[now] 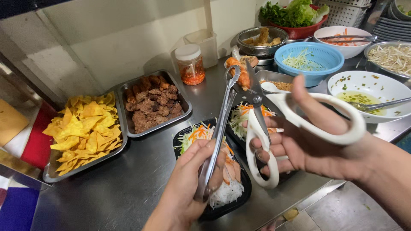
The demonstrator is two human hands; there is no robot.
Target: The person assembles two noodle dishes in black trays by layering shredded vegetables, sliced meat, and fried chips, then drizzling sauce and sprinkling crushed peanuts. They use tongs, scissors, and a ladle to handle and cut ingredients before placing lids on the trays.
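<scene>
The left hand (188, 192) grips long steel tongs (218, 132) that pinch an orange sausage piece (239, 72) up and away from both hands; the right hand (308, 145), fingers closed through the loops, holds white-handled scissors (274, 124), blades at that piece. Its long axis runs roughly along the blades, above the black noodle tray (205, 128); the right hand is nearer.

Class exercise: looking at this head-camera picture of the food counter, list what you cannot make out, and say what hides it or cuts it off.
Head view only:
- Second black tray: mostly hidden by the scissors and right hand.
- Sausage piece in the tongs: partly covered by the scissor blades.
- Stacked plates: cut off by the right edge.
- Red bowl: its greens run past the top edge.
- Left hand: wrist cut off by the bottom edge.
</scene>
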